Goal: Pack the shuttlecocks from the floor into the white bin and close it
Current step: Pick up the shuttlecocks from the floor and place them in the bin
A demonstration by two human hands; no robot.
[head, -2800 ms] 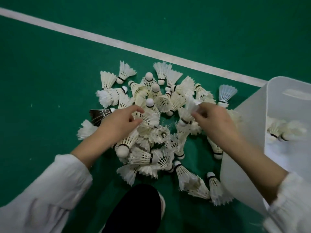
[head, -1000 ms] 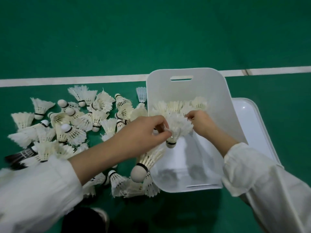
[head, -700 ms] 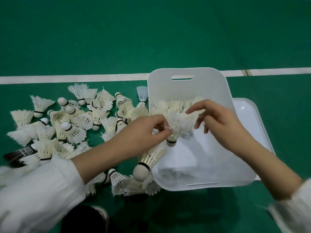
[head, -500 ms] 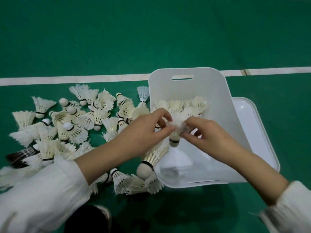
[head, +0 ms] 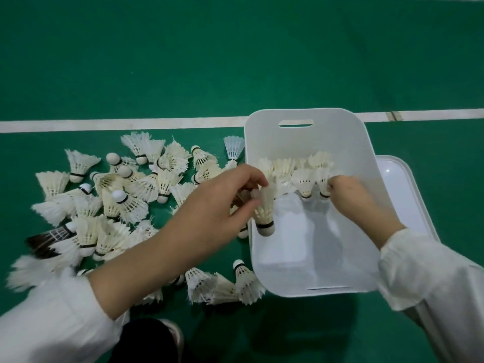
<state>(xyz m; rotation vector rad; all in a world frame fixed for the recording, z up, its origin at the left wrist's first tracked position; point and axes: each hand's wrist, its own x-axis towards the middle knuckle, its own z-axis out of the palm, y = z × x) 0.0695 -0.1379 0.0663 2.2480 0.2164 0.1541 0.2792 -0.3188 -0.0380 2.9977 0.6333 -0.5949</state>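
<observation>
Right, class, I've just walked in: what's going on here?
A person is packing shuttlecocks into a bin. The left grip holds a shuttlecock over its left rim; the right grip pinches a second shuttlecock in the row inside. A pile lies on the floor; the lid lies beside the bin, not on it.

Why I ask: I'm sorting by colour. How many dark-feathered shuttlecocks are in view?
1. The dark-feathered shuttlecock lies at the left edge of the pile on the floor, partly under it. Others may be hidden inside the pile or beneath the left hand.
</observation>
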